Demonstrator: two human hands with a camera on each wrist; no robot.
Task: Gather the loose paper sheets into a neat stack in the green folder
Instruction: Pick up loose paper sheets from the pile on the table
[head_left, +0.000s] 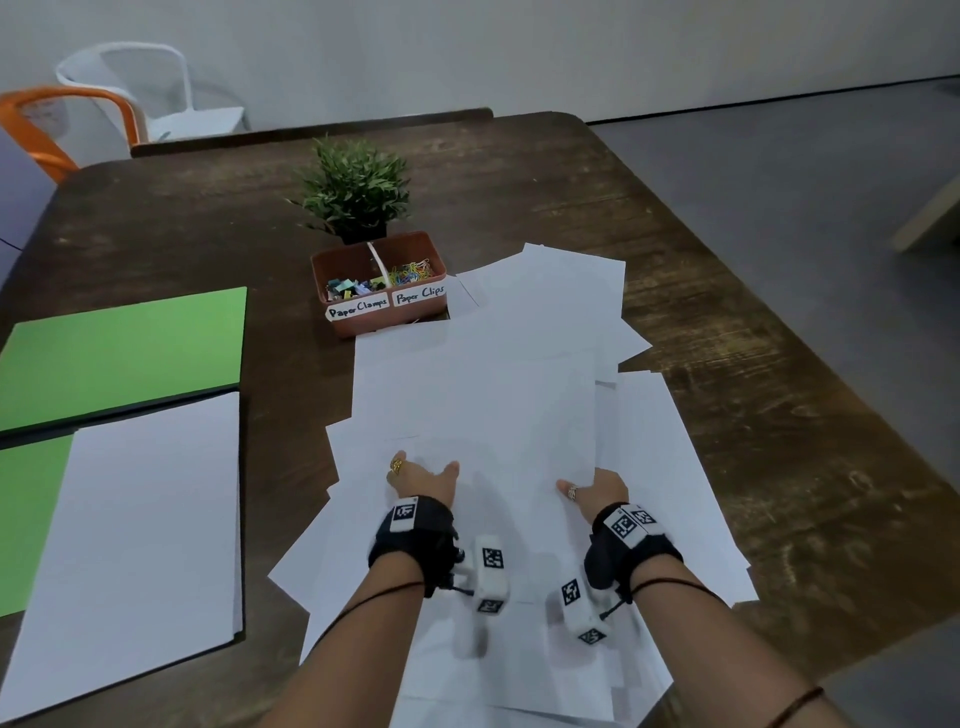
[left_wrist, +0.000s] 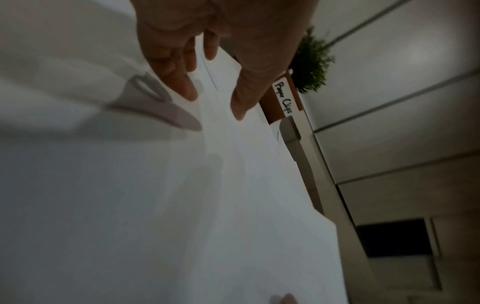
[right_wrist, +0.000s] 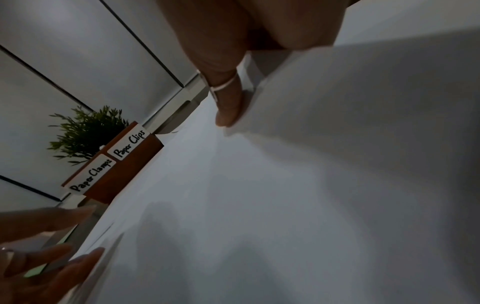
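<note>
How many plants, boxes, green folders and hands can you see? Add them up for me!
Plant: 1
Box: 1
Green folder: 1
Hands: 2, the left hand and the right hand, both at the paper sheets
Total: 5

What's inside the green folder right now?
A squared white paper stack lies on the near half of the green folder; the far half is bare green. Anything beneath the stack is covered.

Matt white paper sheets on rough, worn wooden table.
</note>
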